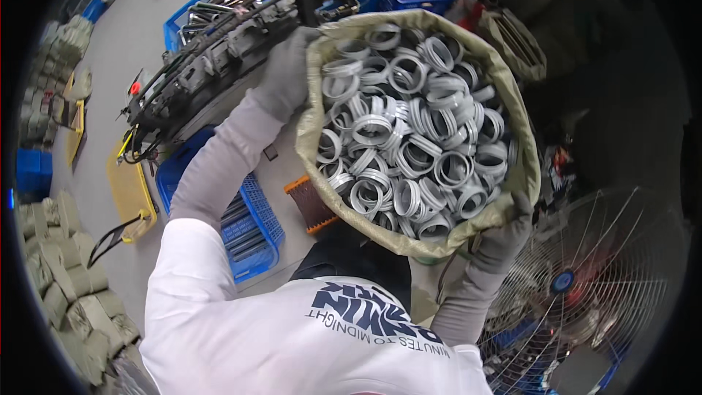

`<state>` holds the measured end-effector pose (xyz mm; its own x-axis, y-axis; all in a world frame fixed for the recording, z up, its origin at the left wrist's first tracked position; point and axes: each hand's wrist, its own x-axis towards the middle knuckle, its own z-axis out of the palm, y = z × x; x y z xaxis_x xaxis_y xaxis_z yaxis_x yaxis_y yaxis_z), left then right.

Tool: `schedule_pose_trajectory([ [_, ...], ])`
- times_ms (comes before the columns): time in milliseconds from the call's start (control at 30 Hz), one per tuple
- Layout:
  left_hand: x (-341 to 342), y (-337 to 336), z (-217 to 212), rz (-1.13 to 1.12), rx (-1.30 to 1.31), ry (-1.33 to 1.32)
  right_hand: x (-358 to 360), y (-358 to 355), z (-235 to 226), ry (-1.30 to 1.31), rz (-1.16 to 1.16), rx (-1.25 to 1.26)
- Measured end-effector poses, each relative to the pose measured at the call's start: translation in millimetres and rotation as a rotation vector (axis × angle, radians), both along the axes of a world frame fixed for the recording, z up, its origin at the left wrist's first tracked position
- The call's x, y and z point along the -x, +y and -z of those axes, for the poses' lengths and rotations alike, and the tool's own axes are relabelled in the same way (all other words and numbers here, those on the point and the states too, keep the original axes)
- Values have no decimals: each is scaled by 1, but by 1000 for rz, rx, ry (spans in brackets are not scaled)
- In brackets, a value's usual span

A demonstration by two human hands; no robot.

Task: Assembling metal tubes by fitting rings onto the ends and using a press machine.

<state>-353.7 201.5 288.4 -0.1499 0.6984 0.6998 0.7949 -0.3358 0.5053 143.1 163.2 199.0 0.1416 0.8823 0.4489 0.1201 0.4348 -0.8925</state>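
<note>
I hold a large olive woven sack (528,168) up against my chest, its mouth open wide. It is filled with several grey ring-shaped parts (413,128). My left hand (287,73), in a grey glove, grips the sack's rim on its far left side. My right hand (506,238), also gloved in grey, clutches the rim at its lower right. Grey sleeves cover both forearms.
A machine (212,51) with black cables stands at upper left, blue crates (252,227) beside and below it. A yellow tray (130,190) lies on the floor. Stacked filled sacks (66,278) line the left. A wire-guarded fan (585,285) sits at lower right.
</note>
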Motion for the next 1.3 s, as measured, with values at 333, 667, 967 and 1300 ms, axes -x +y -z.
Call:
schedule_pose_trajectory([
  [333,11,23,-22,105,44,0,41,20,-28,-329,317,-305],
  [667,126,-77,67,-160,341,-13,144,46,-23,707,-306,746],
  [967,204,-202,145,-509,595,-360,247,39,18,525,-382,862],
  [1300,115,-244,151,-519,715,-365,219,55,12,296,-344,912],
])
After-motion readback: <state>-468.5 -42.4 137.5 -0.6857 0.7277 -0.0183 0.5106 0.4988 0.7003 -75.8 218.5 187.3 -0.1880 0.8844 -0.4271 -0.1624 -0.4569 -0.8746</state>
